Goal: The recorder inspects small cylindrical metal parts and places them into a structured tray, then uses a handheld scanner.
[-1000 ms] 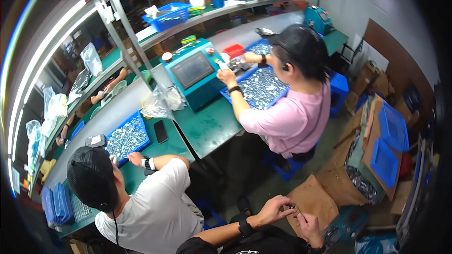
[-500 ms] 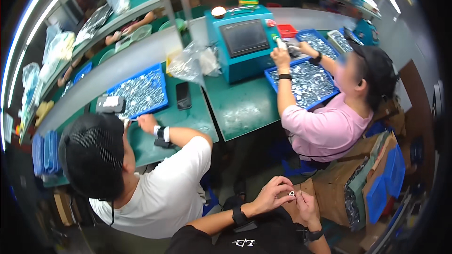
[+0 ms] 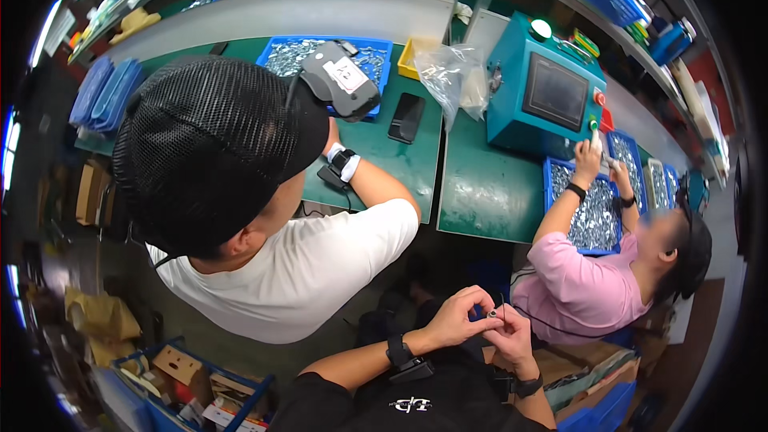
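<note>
Low in the view, in front of my black shirt, my left hand (image 3: 459, 318) and my right hand (image 3: 512, 338) meet at the fingertips. Both are closed in a pinch around a small ring-shaped part (image 3: 492, 314), pale at its edge with a dark centre. Its exact kind is too small to make out. A thin dark strand rises beside the right fingertips; where it ends is hidden. Black bands sit on both wrists.
Ahead, a person in white (image 3: 320, 264) and another in pink (image 3: 588, 288) work at a green bench (image 3: 484, 200). On it are a teal machine (image 3: 512, 104), a phone (image 3: 406, 118) and blue trays (image 3: 386, 72) of metal pieces. Cardboard boxes (image 3: 588, 368) stand right of me.
The view has swung left and the person in white appears larger. The machine's lamp has turned from orange-white to green. My hands stay together, the small part still pinched between them.
</note>
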Available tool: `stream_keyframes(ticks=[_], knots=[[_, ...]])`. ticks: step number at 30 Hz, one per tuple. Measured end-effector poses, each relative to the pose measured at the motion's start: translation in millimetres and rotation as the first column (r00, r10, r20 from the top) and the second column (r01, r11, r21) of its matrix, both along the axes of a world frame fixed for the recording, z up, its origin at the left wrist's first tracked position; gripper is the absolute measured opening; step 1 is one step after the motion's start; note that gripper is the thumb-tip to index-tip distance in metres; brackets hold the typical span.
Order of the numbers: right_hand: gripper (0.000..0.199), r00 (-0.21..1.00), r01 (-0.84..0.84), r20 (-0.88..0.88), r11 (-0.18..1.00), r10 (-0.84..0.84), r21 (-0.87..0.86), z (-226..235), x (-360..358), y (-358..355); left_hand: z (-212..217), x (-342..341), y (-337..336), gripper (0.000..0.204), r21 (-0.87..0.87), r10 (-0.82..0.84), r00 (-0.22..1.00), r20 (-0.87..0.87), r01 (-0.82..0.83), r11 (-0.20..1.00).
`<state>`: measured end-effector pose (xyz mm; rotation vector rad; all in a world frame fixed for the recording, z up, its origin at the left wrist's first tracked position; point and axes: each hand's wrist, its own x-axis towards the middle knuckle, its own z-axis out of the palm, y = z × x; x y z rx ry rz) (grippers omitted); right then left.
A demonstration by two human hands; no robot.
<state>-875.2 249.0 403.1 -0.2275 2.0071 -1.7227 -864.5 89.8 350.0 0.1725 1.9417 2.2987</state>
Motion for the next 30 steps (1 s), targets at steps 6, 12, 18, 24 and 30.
stream_keyframes(ticks=[6,12,18,24,30], knots=[[0.019,0.998,-0.030,-0.048,0.998,0.033,0.050,-21.2,-45.5,3.4,7.0,-34.7,-5.6,0.016,-0.046,0.048,0.998,0.028,-0.046,0.998],[0.017,0.996,0.034,-0.081,0.996,-0.027,0.084,-19.7,-70.0,0.2,22.5,-66.5,-11.7,0.016,-0.169,-0.029,0.998,0.062,0.039,0.985],[0.021,0.976,0.125,-0.183,0.991,-0.114,0.050,-48.1,-60.3,12.3,13.1,-81.6,-2.3,0.016,-0.336,-0.170,0.985,0.023,0.168,0.927],[0.023,0.896,0.266,-0.375,0.964,-0.235,0.031,-62.8,-27.4,33.0,6.1,-73.1,21.1,0.015,-0.365,-0.298,0.954,0.033,0.289,0.885],[0.024,0.940,0.249,-0.279,0.954,-0.196,0.169,-49.4,52.2,64.3,-23.0,-36.9,34.7,0.011,-0.176,-0.502,0.860,0.092,0.510,0.842]])
